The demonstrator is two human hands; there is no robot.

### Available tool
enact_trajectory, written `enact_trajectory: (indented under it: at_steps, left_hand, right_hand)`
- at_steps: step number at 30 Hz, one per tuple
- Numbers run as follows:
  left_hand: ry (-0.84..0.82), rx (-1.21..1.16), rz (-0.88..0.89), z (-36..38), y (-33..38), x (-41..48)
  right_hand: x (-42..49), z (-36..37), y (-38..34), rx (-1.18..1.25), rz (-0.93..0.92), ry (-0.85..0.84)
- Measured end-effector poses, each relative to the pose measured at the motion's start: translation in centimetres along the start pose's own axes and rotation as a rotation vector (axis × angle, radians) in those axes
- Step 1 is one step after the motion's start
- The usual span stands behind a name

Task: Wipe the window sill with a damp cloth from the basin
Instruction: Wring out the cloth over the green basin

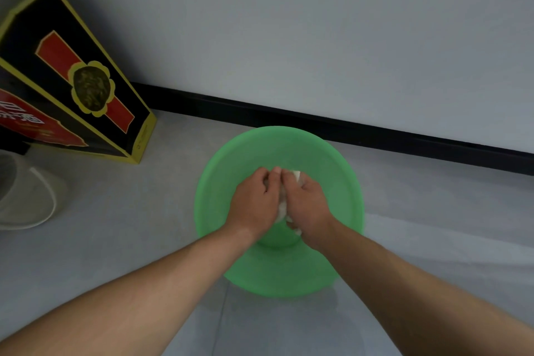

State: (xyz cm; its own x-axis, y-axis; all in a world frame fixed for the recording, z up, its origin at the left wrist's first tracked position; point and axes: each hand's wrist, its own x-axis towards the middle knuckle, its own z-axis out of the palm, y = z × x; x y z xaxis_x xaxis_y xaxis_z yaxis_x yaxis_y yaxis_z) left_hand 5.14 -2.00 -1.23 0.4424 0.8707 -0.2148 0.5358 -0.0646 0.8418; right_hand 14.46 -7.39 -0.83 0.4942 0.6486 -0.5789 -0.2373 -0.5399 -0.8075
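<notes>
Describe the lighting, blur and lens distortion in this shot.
Head view: soft, even light, with only a faint shadow under the basin; no glare; wide-angle bend shows in the curved baseboard and leaning box; the cloth between the left hand and right hand is soft, detail lost.

Wall: plain pale grey painted wall (318,23), smooth, evenly lit, filling the upper part of the view.
Skirting: black baseboard strip (332,124) running along the foot of the wall, slanting down to the right.
Floor: light grey tiled floor (115,225), matt, with thin grout lines showing near the bottom edge.
Left side: tall black cardboard box with yellow edging and red label (78,75), standing on the floor close to the wall.
Far left: translucent white-rimmed round container (26,196), partly cut off.
</notes>
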Motion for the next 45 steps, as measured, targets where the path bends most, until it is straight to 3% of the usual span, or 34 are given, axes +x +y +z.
enact_trajectory:
  at_steps: [12, 14, 17, 19, 20, 23, 26, 31, 42, 45]
  left_hand:
    - [-0.085, 0.124, -0.137, 1.1, -1.6, 1.1]
    - [-0.106, 0.038, -0.242, 0.9, -1.7, 1.3]
    - [-0.132, -0.310, -0.378, -0.5, -1.3, 1.2]
    - [-0.138, -0.500, -0.331, -0.6, -0.8, 0.5]
    - [-0.111, -0.490, -0.261, -0.2, -0.5, 0.0]
    - [0.072, -0.156, 0.007, 1.2, -0.3, -0.4]
    - [0.137, 0.023, 0.081, 0.7, -0.2, 0.2]
    - [0.079, 0.116, 0.051, 0.6, -0.9, 0.5]
    - [-0.009, 0.076, -0.028, 0.5, -1.2, 0.6]
    - [-0.045, 0.081, -0.119, 0.5, -1.0, 0.9]
  right_hand:
    - [1.2, 0.6, 2.0, -0.094, 0.105, -0.060]
    - [0.9, 0.2, 2.1, 0.005, 0.117, -0.123]
    - [1.0, -1.2, 1.8, 0.232, 0.088, -0.291]
    - [1.0, -1.5, 1.3, 0.235, 0.009, -0.277]
    - [0.9, -1.2, 1.0, 0.201, -0.029, -0.221]
    - [0.4, 0.6, 0.4, 0.135, -0.099, -0.020]
    - [0.2, 1.8, 0.3, 0.107, -0.092, 0.026]
    - [0.7, 2.1, 1.2, 0.029, -0.048, 0.044]
    - [1.2, 2.2, 1.6, -0.005, 0.035, 0.020]
    - [1.3, 1.9, 1.6, -0.034, 0.023, 0.001]
